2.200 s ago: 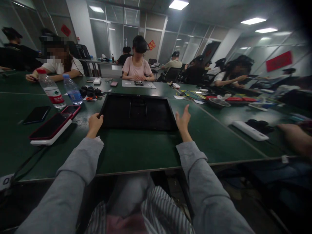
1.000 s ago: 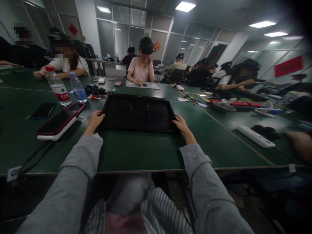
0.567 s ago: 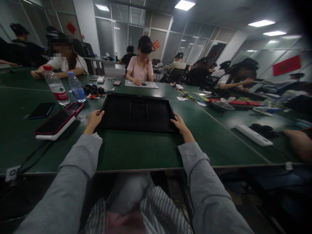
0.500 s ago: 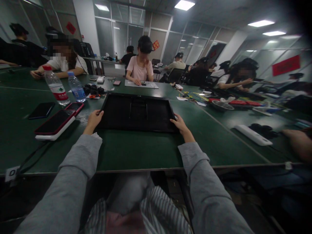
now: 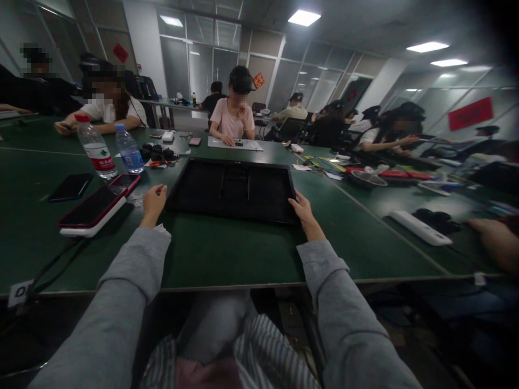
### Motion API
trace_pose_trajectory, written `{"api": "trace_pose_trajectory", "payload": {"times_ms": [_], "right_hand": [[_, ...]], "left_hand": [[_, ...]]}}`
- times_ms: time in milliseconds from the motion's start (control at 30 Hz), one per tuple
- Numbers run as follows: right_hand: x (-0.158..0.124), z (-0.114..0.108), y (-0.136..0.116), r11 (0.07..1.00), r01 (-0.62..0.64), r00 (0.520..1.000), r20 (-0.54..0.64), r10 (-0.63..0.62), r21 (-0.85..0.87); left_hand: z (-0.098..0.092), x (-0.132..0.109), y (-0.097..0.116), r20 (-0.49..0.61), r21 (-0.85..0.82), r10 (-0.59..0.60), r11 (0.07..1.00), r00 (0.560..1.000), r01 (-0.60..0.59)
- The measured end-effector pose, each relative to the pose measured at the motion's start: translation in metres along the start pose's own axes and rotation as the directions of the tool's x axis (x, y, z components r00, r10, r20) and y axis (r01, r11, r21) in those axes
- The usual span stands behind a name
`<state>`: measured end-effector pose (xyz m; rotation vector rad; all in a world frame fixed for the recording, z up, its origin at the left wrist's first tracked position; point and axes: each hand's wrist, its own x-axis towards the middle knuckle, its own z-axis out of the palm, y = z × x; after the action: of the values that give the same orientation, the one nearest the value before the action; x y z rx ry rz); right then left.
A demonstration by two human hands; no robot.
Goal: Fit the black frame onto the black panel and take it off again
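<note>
A black rectangular tray-like panel (image 5: 194, 186) with a raised rim lies on the green table in front of me. Thin metal-looking rails show in its middle. My right hand (image 5: 302, 209) grips its right edge, thumb on the near side of the rim. Just off the left edge is my left hand (image 5: 154, 202), fingers curled together; whether anything small is between them is hidden.
On the green table (image 5: 243, 259), two bottles (image 5: 99, 154) (image 5: 130, 154), phones (image 5: 70, 187) (image 5: 95, 208) and black-and-orange items stand or lie left. Rightward are a white power strip (image 5: 421, 227), cables and another person's hand (image 5: 494, 240). A person (image 5: 232, 116) sits opposite.
My left hand has come off the panel's left edge and moved slightly left. The panel has shifted a little to the right, with my right hand still on it.
</note>
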<state>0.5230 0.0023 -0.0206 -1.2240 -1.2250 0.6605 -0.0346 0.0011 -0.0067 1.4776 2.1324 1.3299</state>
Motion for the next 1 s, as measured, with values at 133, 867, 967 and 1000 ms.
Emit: {"api": "trace_pose_trajectory", "payload": {"times_ms": [133, 867, 967, 1000], "right_hand": [[0.003, -0.012, 0.003, 0.994, -0.1, 0.974, -0.21, 0.089, -0.043], [-0.023, -0.093, 0.0, 0.901, -0.428, 0.276, -0.96, 0.053, -0.074], [-0.044, -0.092, -0.018, 0.841, -0.397, 0.637, -0.77, -0.036, -0.368], [-0.049, -0.09, -0.027, 0.823, -0.286, 0.763, -0.636, -0.116, -0.492]], "left_hand": [[-0.003, 0.0, -0.001, -0.054, -0.027, -0.035, 0.999, 0.998, 0.033], [-0.013, -0.012, 0.012, -0.003, 0.056, -0.063, 0.996, 0.998, 0.063], [-0.012, -0.01, 0.011, 0.007, 0.073, -0.065, 0.995, 0.998, 0.064], [-0.011, -0.01, 0.011, 0.009, 0.079, -0.064, 0.995, 0.998, 0.063]]}}
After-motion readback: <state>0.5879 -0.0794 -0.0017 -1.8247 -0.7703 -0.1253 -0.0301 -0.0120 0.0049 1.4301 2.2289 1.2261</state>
